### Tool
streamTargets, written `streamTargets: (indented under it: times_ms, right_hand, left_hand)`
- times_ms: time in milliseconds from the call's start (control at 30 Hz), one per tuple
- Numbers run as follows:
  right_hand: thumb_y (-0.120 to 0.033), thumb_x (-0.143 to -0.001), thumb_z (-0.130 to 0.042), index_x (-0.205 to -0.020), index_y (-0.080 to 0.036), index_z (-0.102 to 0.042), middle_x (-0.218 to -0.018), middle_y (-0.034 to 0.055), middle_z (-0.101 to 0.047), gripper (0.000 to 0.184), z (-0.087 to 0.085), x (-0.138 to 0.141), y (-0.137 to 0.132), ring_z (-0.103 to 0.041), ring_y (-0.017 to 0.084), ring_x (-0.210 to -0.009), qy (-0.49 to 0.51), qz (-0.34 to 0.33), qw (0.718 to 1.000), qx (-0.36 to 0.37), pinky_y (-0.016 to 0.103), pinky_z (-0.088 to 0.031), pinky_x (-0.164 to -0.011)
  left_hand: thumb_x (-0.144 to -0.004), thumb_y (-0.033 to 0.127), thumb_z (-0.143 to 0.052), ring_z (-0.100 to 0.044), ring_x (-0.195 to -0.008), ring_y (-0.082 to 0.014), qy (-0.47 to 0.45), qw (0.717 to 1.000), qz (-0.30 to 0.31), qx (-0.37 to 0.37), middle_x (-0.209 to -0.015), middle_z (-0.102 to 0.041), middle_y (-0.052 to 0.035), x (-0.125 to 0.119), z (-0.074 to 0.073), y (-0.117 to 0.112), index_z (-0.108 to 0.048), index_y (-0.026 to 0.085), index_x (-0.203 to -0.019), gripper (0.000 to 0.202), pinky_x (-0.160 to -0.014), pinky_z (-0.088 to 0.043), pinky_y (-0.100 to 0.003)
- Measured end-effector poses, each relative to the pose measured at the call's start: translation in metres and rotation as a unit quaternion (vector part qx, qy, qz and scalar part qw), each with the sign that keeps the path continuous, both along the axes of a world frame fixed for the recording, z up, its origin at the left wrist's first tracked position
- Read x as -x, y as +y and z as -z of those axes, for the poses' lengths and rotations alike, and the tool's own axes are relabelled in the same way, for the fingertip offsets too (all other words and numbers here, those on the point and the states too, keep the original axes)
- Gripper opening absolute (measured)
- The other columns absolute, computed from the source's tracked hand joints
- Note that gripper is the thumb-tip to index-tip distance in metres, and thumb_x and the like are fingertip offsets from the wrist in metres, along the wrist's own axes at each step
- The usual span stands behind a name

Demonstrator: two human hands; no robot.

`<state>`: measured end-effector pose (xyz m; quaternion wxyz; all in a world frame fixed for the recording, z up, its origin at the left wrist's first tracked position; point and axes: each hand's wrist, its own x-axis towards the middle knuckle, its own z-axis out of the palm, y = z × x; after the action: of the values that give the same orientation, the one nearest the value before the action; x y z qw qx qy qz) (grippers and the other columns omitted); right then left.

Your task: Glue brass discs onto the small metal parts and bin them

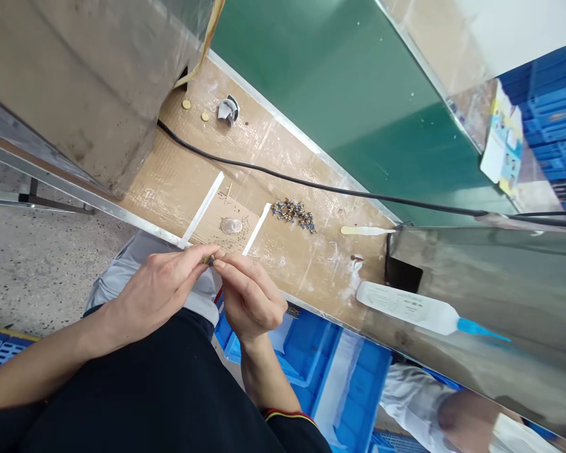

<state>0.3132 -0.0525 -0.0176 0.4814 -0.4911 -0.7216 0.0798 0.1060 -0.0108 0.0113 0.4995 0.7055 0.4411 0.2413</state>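
My left hand and my right hand meet at the bench's near edge, thumbs and fingertips pinched together. Between them is a small brass-coloured part with a dark end, mostly covered by the fingers. Just beyond, a small round clear dish lies on the cardboard-covered bench, with tiny dark pieces scattered around it. A thin wooden stick lies behind the dish. To its right is a loose pile of small brass and blue parts.
A black cable crosses the bench. At right lie a white bottle with a blue nozzle and a pale slim tube. Metal boxes flank the bench. Blue crates stand below, near another person's arm.
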Motion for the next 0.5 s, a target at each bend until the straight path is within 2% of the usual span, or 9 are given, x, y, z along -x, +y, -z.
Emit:
streamTargets:
  times_ms: [167,333,500]
  right_hand:
    - [-0.004,-0.108,-0.078,-0.139,-0.030,-0.085,-0.121,0.0063,-0.092,0.041,-0.0068,-0.0023,0.0010,-0.092,0.023,-0.106,0.028,-0.012,0.999,0.017,0.038,-0.080,-0.090]
    - [-0.004,-0.107,-0.079,-0.142,-0.032,-0.085,-0.122,0.0055,-0.093,0.045,-0.0063,-0.0013,-0.0022,-0.093,0.025,-0.106,0.015,-0.002,1.000,0.008,0.039,-0.080,-0.089]
    - [-0.001,-0.105,-0.080,-0.145,-0.031,-0.084,-0.125,0.0069,-0.092,0.050,-0.0023,-0.0008,-0.0065,-0.093,0.025,-0.107,-0.005,0.003,1.000,-0.008,0.039,-0.080,-0.088]
  left_hand:
    - [-0.123,0.027,-0.056,-0.087,-0.131,-0.0224,-0.010,0.999,0.031,0.039,-0.145,-0.088,-0.0021,0.0046,-0.0055,0.0062,-0.074,0.029,-0.155,0.037,-0.109,-0.069,-0.032]
    - [-0.123,0.027,-0.055,-0.087,-0.131,-0.0237,-0.004,0.999,0.033,0.033,-0.150,-0.086,-0.0029,0.0039,-0.0086,0.0063,-0.074,0.028,-0.155,0.037,-0.104,-0.069,-0.032]
    - [-0.124,0.026,-0.054,-0.088,-0.126,-0.0242,-0.007,0.999,0.030,0.028,-0.144,-0.088,-0.0039,0.0026,-0.0091,0.0036,-0.074,0.026,-0.154,0.037,-0.100,-0.069,-0.032]
